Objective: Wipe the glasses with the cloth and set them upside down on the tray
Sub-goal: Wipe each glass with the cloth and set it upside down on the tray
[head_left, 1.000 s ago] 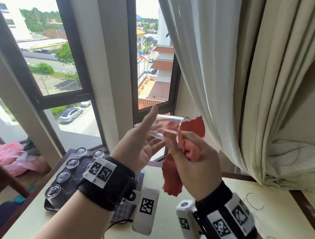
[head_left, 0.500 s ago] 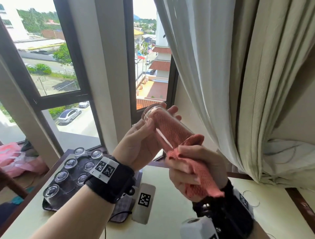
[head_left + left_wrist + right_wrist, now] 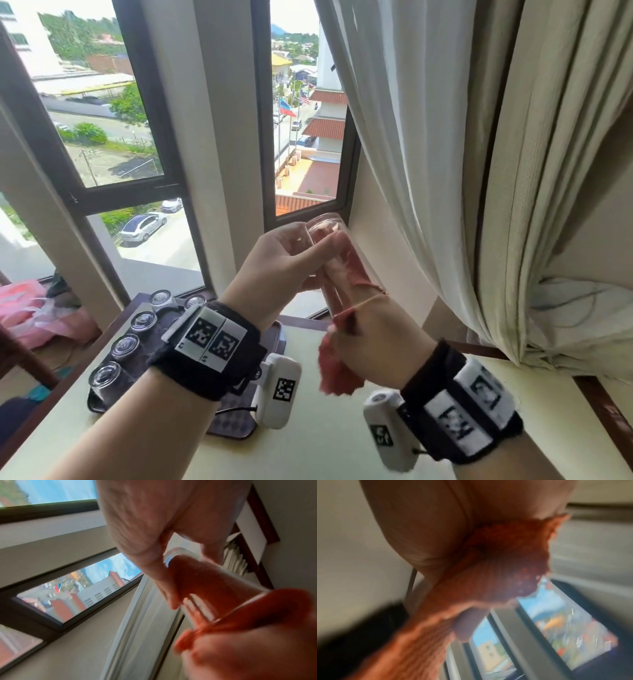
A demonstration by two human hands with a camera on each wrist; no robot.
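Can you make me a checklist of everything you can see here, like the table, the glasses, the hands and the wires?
Surface: pale table, mostly bare.
Job's things: glass held up, red cloth stuffed inside; six glasses upside down on dark tray.
Clutter: pink bundle at left.
Hands: left hand grips the glass; right hand holds the cloth.
Cables: thin black cable by left wrist.
Surroundings: window, curtain.

Glass [image 3: 334, 260] raised, base now pointing up toward window. Cloth [image 3: 346, 270] pushed deeper inside; right hand [image 3: 373, 346] rotated, knuckles up.
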